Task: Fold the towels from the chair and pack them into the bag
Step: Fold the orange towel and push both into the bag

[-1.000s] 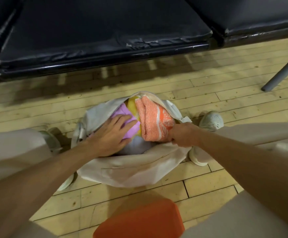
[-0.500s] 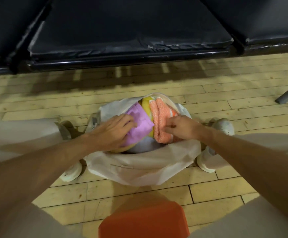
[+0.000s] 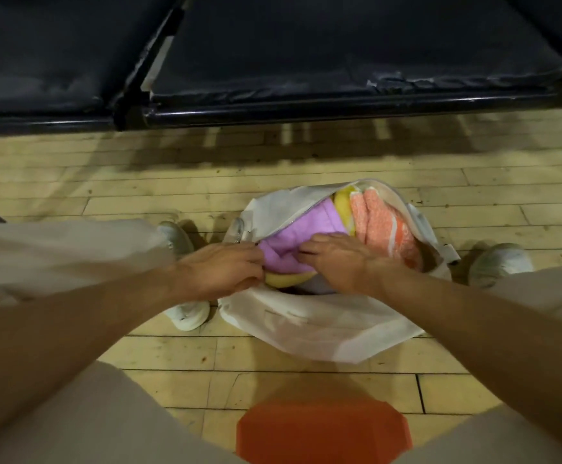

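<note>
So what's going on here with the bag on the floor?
A person is packing towels into an open white bag on the floor. The left hand grips the purple towel at its edge while the right hand presses flat on it. A yellow towel and an orange towel sit beside it inside.

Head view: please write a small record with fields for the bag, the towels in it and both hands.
bag: white, on the wooden floor, zip open
towels inside: purple towel in the middle, yellow towel behind and under it, orange towel at the right
left hand: at the purple towel's left edge, fingers bent; grip unclear
right hand: flat on the purple towel, fingers straight
chair seats: black, no towel visible on them
task state: three towels in the bag, bag not yet closed
</note>
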`<state>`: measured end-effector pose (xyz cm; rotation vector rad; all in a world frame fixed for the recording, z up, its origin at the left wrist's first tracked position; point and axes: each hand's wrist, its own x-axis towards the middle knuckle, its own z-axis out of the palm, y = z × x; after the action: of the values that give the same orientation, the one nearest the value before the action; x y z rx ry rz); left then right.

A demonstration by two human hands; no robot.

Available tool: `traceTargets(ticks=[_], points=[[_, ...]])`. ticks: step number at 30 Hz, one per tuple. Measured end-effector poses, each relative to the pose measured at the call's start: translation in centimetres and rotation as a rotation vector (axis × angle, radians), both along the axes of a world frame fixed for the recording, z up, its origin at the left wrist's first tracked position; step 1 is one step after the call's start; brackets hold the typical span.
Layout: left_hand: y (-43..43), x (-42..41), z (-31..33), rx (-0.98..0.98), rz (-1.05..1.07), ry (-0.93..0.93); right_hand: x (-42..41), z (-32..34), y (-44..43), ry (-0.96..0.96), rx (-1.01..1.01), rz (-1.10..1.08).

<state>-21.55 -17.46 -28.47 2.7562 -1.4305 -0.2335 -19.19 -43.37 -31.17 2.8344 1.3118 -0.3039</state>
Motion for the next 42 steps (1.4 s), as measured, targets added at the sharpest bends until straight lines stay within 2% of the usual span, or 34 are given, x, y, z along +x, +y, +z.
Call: traceTargets(ticks=[3, 7, 10, 13, 17, 23, 27, 29, 32, 35, 39, 42], points=[[0.9, -0.6, -0.1, 0.036, -0.03, -0.049, 0.3, 0.2, 1.6, 0.038, -0.022, -0.056], [1.4, -1.3, -0.4, 0.031, -0.045, -0.078, 0.2, 2.9, 1.4, 0.022, -0.031, 0.012], [1.7, -1.3, -0.5, 0.01, -0.069, -0.093, -0.9, 4.4, 0.4, -0.057, -0.174, 0.086], [1.7, -0.6, -0.5, -0.019, -0.058, -0.066, -1.7, 4.6, -0.9, 0.044, -0.351, -0.007], [0.7, 0.3, 0.2, -0.013, -0.049, 0.062, -2.1, 3.7, -2.1, 0.169, -0.495, -0.126], [-2.5, 0.5, 1.4, -0.035, -0.006, 0.078, -1.6, 3.9, -2.5, 0.362, -0.368, -0.224], [-4.7, 0.8, 1.8, -0.069, 0.168, 0.221, -0.9, 6.4, -3.9, 0.588, -0.163, -0.218], [-5.9, 0.8, 1.7, -0.041, 0.171, 0.263, -0.5, 8.0, -4.8, 0.699, -0.092, -0.239], [-7.1, 0.8, 1.9, 0.09, 0.07, 0.313, -0.6, 9.2, -5.9, 0.786, -0.09, -0.244], [-7.5, 1.0, 2.4, 0.056, 0.059, 0.305, -0.9, 9.3, -5.8, 0.821, -0.118, -0.232], [-8.8, 0.6, 2.0, 0.052, 0.184, 0.484, -0.6, 9.8, -5.4, 0.844, -0.187, -0.271], [-9.2, 1.3, 2.0, 0.083, 0.117, 0.464, -0.5, 9.9, -5.7, 0.88, -0.159, -0.318]])
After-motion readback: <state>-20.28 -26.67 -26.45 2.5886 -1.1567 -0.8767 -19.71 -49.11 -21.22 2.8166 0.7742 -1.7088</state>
